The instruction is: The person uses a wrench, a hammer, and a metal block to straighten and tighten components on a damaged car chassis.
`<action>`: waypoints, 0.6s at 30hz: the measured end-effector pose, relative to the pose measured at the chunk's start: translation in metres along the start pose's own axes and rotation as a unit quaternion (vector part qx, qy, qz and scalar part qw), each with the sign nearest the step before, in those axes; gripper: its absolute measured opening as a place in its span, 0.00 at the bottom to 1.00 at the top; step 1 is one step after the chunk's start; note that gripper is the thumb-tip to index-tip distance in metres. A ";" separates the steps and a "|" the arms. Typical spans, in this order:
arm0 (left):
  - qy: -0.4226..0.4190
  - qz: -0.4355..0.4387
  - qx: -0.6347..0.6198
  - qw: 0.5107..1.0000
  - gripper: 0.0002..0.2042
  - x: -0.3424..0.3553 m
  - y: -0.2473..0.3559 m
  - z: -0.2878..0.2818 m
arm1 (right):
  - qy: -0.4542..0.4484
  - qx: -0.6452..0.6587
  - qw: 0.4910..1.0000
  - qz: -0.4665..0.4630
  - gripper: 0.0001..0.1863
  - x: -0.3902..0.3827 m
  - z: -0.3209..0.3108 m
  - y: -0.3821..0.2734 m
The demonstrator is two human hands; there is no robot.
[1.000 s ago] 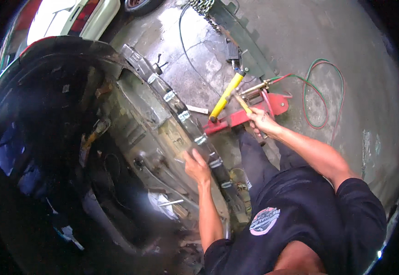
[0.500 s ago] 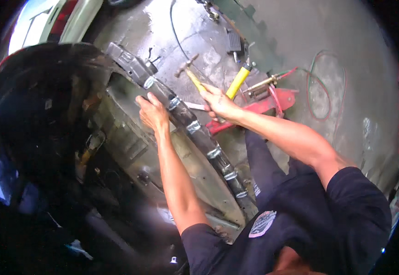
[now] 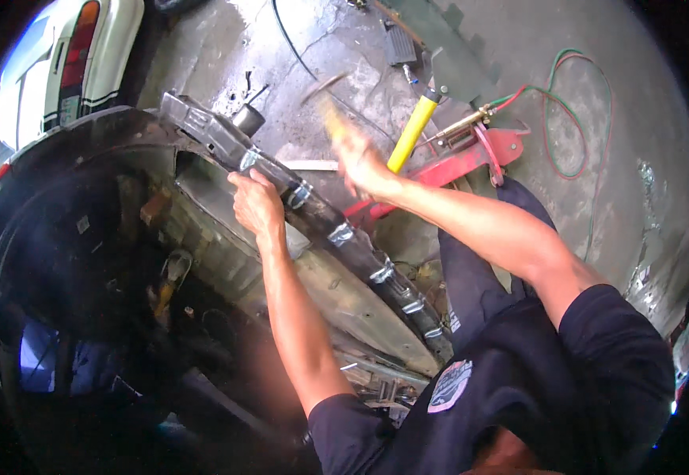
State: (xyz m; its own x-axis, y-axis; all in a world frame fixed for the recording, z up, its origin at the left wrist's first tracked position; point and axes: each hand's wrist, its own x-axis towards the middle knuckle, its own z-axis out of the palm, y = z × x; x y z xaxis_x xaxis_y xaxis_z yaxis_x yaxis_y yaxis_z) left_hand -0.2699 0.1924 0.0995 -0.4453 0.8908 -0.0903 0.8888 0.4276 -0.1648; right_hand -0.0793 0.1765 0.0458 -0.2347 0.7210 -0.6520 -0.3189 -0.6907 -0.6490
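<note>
A hammer with a yellowish handle (image 3: 332, 119) is in my right hand (image 3: 360, 165), whose fingers wrap the handle. The hammer and this hand are smeared by motion, above the floor beside a long dark metal beam (image 3: 321, 212). Bright shiny patches cross the beam at intervals. Next to the beam's far part, my left hand (image 3: 259, 204) has curled fingers by the edge of the grey-green car body panel (image 3: 333, 297). What those fingers hold, if anything, is hidden. A pale flat bar (image 3: 309, 165) lies beyond the beam, partly behind my right hand.
A red floor jack (image 3: 447, 170) with a yellow handle sleeve (image 3: 414, 131) stands right of the beam. Red and green hoses (image 3: 586, 111) loop across the floor. A foot pedal (image 3: 400, 46) lies farther off. Left are a dark car cavity (image 3: 83, 261) and a white vehicle (image 3: 103, 59).
The hammer has swung slightly up and left and is now blurred. My left hand has shifted slightly left and down in the picture, still beside the beam. The view has moved a little.
</note>
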 end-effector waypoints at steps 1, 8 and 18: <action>-0.020 -0.008 0.000 1.000 0.19 -0.001 0.001 -0.002 | -0.079 -0.035 0.996 0.016 0.30 -0.006 0.001 0.004; -0.012 -0.010 0.004 1.000 0.18 -0.001 -0.003 -0.003 | 0.007 -0.026 0.999 -0.023 0.30 0.024 -0.015 -0.031; 0.021 0.022 0.034 0.999 0.15 -0.003 -0.008 0.003 | -0.096 0.011 0.993 0.063 0.32 0.015 -0.024 -0.020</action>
State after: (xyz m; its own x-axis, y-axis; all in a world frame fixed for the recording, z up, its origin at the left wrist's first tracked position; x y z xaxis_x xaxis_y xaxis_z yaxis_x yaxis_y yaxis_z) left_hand -0.2759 0.1858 0.0981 -0.3998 0.9148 -0.0569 0.8973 0.3779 -0.2281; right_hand -0.0546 0.1998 0.0403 -0.4442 0.6270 -0.6400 -0.2948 -0.7768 -0.5564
